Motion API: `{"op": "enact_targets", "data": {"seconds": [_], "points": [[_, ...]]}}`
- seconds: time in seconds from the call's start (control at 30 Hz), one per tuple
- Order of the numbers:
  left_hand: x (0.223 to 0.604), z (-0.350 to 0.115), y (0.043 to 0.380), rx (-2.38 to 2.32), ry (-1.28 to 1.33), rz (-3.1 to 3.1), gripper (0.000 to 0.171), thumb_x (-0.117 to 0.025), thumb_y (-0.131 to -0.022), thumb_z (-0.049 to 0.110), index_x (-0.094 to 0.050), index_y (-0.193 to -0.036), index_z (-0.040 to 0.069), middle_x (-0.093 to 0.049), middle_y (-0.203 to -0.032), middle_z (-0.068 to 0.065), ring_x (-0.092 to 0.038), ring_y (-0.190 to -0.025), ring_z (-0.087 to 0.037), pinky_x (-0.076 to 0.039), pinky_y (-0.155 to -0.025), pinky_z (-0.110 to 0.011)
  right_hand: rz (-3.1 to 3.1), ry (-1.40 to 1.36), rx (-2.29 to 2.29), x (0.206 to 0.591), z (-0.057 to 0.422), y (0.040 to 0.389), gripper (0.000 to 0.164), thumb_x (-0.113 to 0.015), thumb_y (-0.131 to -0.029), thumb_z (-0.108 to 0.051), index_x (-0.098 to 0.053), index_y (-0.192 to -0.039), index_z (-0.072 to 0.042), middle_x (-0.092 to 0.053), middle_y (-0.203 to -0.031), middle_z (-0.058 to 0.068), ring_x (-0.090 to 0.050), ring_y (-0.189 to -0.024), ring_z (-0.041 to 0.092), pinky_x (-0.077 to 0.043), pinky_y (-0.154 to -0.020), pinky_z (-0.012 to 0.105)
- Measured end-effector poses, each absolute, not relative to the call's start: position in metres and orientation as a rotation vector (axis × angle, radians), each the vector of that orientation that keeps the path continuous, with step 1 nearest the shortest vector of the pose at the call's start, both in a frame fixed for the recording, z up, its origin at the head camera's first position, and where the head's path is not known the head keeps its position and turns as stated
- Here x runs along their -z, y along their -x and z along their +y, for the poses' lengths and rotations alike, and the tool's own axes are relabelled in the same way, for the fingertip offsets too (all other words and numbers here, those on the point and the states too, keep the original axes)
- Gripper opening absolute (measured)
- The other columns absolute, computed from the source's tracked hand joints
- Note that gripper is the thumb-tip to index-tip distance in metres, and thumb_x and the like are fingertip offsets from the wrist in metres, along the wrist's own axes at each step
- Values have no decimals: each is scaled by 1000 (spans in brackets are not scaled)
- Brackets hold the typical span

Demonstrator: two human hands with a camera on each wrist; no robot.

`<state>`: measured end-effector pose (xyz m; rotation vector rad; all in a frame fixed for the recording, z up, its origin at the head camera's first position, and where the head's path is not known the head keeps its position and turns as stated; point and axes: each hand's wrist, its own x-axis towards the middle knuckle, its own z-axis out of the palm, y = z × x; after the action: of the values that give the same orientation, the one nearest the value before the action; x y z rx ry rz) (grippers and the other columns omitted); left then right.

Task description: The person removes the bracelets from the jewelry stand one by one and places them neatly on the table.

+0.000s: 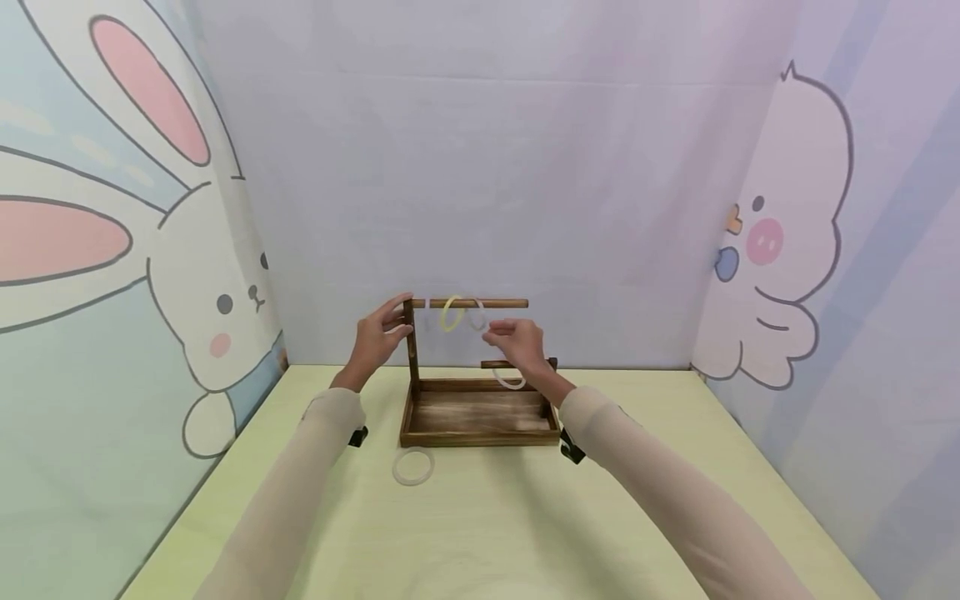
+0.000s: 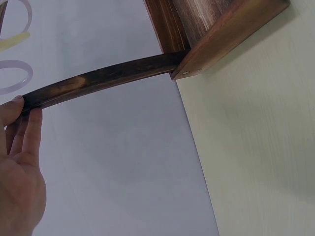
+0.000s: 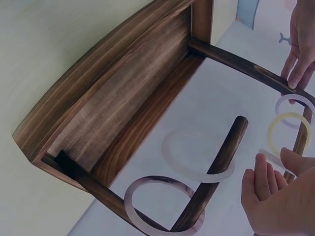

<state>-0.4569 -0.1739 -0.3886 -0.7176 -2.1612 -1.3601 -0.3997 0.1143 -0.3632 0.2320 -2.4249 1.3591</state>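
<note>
Pale yellow table (image 1: 637, 500), draped cloth (image 1: 465, 183) behind. On my feed the left hand (image 1: 375, 337) pinches the wooden stand (image 1: 413, 354) near its post top. Right hand (image 1: 522, 340) right by the clear bangle (image 1: 482, 310) on the upper bar (image 1: 506, 303); can't tell if it's gripping. Risk: a bump could slide that bangle off the free end. Tray (image 1: 480, 438) shows wood floor; white bangle (image 1: 413, 482) lies outside, in front.

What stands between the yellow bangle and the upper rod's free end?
A pale bangle does: it appears to hang on the upper rod, right of the yellow bangle, with the right hand close beside it.
</note>
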Motion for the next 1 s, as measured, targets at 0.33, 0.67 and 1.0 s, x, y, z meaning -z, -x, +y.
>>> {"op": "enact_targets", "data": {"seconds": [0.33, 0.67, 1.0], "points": [[389, -174, 458, 1382, 721, -2149, 66, -73, -91, -11, -60, -148, 18, -66, -135, -22, -70, -116, -35, -60, -95, -40, -2392, -250, -1340, 357, 109, 405, 32, -80, -94, -13, -76, -122, 0, -77, -114, 16, -75, -104, 30, -62, -91, 46], [391, -174, 460, 1341, 735, -2137, 63, -74, -90, -11, -60, -147, 12, -67, -133, -22, -71, -115, -36, -61, -94, -42, -2370, -238, -1396, 359, 106, 412, 33, -80, -94, -15, -75, -124, -1, -76, -117, 16, -74, -108, 29, -61, -95, 45], [391, -174, 457, 1345, 722, -2142, 65, -75, -90, -10, -60, -148, 17, -68, -131, -22, -71, -115, -35, -61, -94, -40, -2365, -242, -1388, 356, 100, 411, 31, -81, -93, -13, -76, -122, -1, -77, -114, 16, -75, -107, 28, -61, -94, 43]]}}
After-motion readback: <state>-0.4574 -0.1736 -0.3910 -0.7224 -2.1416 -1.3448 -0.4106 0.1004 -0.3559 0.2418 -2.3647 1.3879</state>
